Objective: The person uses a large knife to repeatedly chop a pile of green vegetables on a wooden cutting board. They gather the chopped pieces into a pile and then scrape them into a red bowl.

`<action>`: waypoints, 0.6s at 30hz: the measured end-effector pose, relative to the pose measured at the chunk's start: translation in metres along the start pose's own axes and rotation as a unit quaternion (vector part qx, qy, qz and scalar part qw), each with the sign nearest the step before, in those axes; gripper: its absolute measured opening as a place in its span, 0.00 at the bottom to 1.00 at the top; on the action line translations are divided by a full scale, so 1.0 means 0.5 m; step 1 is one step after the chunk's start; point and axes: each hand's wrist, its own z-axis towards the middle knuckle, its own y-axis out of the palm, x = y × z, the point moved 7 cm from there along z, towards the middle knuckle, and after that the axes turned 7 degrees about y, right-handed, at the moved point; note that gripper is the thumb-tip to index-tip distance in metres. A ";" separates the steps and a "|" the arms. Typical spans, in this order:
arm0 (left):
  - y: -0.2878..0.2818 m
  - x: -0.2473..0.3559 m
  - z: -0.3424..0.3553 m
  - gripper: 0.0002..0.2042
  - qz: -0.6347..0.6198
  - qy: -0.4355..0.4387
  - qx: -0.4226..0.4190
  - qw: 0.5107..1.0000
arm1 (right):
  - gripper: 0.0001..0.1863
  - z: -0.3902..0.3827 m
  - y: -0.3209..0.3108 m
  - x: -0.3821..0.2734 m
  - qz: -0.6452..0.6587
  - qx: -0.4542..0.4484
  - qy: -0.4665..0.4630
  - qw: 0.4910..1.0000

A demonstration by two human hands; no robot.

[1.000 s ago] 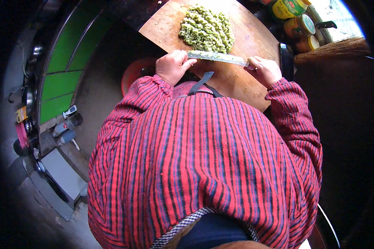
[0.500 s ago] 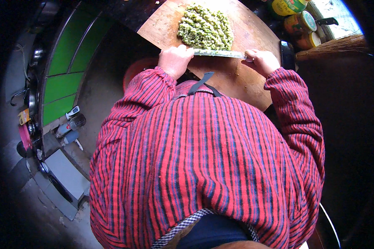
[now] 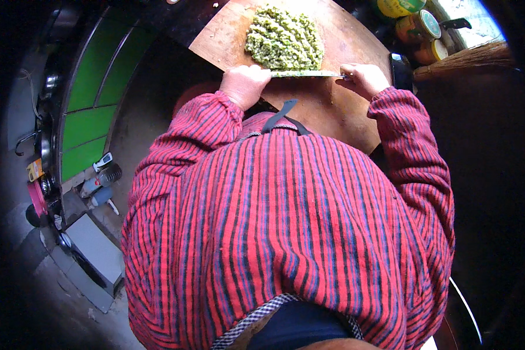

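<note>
Both hands are holding one knife (image 3: 303, 74) level across the near part of the board (image 3: 353, 49). The left hand (image 3: 244, 86) is closing its fingers over the left end of the blade; its fingertips are not showing, so the exact pinch is hard to tell. The right hand (image 3: 364, 80) is wrapping the handle end, thumb and fingers drawn together, with most of the handle hiding inside the grip.

The knife is running left to right, its long axis lying across the front of the body, and from above the blade is looking like a narrow strip with green bits sticking to it. The mound (image 3: 284, 39) of chopped greens is sitting on the board just beyond the blade, on the side away from the body and more toward the blade's left half. So the left hand is standing nearer to it, just below its near left edge, while the right hand is staying off to the right. Whether the blade is touching the mound or the board is not clear.

Farther right, a jar (image 3: 419, 27) and a straw bundle (image 3: 466, 59) are lying beyond the board.
</note>
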 end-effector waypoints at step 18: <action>-0.004 -0.015 -0.002 0.03 -0.028 0.035 -0.016 0.999 | 0.18 -0.096 -0.016 0.009 0.036 0.020 0.124 0.991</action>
